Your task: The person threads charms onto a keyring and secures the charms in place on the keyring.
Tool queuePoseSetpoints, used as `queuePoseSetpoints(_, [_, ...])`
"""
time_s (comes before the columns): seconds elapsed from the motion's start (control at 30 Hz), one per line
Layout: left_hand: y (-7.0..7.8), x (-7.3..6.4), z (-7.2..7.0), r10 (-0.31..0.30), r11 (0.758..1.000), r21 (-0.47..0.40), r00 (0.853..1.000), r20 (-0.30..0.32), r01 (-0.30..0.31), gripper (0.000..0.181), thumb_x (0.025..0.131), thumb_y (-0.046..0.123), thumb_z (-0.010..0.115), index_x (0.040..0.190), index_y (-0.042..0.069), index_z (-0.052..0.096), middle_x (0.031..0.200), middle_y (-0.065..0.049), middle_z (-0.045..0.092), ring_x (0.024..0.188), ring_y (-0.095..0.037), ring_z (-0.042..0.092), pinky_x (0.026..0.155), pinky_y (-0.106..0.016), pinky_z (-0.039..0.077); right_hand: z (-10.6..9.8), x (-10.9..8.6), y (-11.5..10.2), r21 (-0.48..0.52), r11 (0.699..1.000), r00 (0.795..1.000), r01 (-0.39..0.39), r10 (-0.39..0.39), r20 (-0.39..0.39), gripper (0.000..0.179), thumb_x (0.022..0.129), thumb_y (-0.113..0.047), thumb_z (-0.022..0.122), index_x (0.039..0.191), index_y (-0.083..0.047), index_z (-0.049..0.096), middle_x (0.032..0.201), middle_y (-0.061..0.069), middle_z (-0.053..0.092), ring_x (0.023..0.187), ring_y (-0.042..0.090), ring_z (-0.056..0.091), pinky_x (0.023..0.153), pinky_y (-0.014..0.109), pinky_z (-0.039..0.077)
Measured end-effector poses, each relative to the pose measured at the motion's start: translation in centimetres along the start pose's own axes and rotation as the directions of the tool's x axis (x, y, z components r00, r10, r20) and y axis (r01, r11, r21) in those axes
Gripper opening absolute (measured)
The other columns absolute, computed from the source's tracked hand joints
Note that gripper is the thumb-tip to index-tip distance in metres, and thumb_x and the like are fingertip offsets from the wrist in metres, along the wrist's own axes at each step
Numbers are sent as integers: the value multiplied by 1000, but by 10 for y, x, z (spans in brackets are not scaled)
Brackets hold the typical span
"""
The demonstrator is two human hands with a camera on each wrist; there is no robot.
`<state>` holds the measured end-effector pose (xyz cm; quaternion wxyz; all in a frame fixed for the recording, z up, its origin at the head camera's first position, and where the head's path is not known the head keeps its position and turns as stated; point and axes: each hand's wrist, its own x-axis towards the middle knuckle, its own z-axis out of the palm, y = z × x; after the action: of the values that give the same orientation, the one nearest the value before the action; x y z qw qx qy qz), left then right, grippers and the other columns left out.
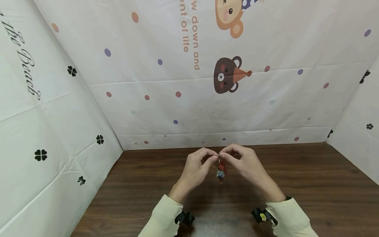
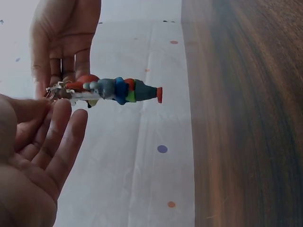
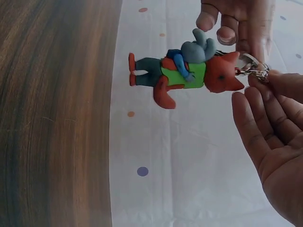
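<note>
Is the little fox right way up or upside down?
Right way up: the fox hangs from its chain, head by the right hand, feet pointing toward the table.

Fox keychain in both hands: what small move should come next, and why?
I'd gently work the metal fittings with the left hand while the right hand steadies them. Both hands' fingertips meet there and the fox figure hangs below, so the work seems to be at the fittings. Whether any clasp is open, I can't tell.
</note>
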<state>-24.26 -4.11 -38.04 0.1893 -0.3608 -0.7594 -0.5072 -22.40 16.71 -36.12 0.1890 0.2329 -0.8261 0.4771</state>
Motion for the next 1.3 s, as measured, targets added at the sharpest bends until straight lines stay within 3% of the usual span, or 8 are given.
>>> queuePoseSetpoints(0.17, [0, 0, 1, -5, 1000, -21, 1000, -5, 5, 7, 102, 12, 74, 104, 6, 77, 95, -2, 75, 70, -13, 66, 61, -30, 57, 1, 0, 0, 8, 1000, 999, -9, 9, 32, 3, 102, -14, 74, 103, -15, 77, 96, -7, 75, 86, 17, 71, 76, 34, 56])
queuePoseSetpoints(0.43, [-1, 0, 2, 138, 987, 91, 986, -88, -130, 6, 101, 9, 75, 96, 5, 76, 88, -3, 72, 69, -11, 65, 61, -26, 57, 1, 2, 1, -14, 1000, 1000, 8, -7, 15, 5, 99, -15, 79, 102, -19, 80, 95, -11, 77, 83, 14, 71, 69, 31, 56])
queuePoseSetpoints(0.6, [-2, 0, 3, 167, 985, 70, 975, -144, -159, 4, 101, 6, 74, 98, 5, 76, 88, -3, 72, 68, -12, 66, 61, -18, 54, -1, 2, 1, 20, 1000, 1000, -11, 11, 21, 5, 99, -15, 79, 102, -19, 81, 96, -9, 77, 76, 16, 68, 64, 30, 54])
queuePoseSetpoints(0.77, [-2, 0, 5, 176, 982, -40, 964, -198, -187, 5, 100, 1, 74, 98, 4, 77, 88, -7, 73, 62, -25, 68, 57, -25, 57, 0, 2, 1, 199, 977, 997, -71, 65, 37, 7, 100, -12, 77, 104, -8, 81, 100, 3, 79, 81, 21, 75, 71, 33, 62])
queuePoseSetpoints(0.9, [0, 1, 4, 132, 980, -122, 972, -193, -157, 4, 100, 0, 74, 99, 2, 77, 90, -9, 75, 62, -26, 69, 56, -30, 58, -1, 2, 2, 323, 941, 994, -105, 96, 45, 9, 100, -7, 76, 104, 1, 78, 102, 12, 78, 85, 24, 79, 75, 39, 64])
queuePoseSetpoints(1.03, [1, 1, 0, 63, 988, -132, 989, -131, -80, 5, 100, 5, 76, 101, 4, 80, 92, -6, 77, 65, -26, 70, 59, -29, 59, -3, 2, 1, 188, 979, 997, -80, 76, 27, 5, 98, -12, 80, 101, -8, 81, 95, 2, 78, 78, 19, 73, 69, 33, 61])
queuePoseSetpoints(1.13, [1, 1, -4, 27, 996, -78, 998, -58, -31, 4, 98, 8, 79, 101, 6, 82, 92, -2, 77, 66, -19, 68, 60, -27, 57, -5, 2, -1, 41, 999, 999, -35, 34, 33, 2, 97, -14, 81, 98, -16, 81, 88, -6, 76, 74, 17, 68, 65, 30, 56])
queuePoseSetpoints(1.3, [-1, 2, -8, 83, 994, 71, 996, 21, -85, 3, 98, 9, 79, 97, 7, 81, 88, 0, 75, 66, -8, 64, 61, -20, 54, -7, 2, -2, -56, 997, 996, 60, -56, 73, 11, 95, -8, 82, 94, -19, 80, 86, -10, 75, 72, 13, 70, 65, 28, 58])
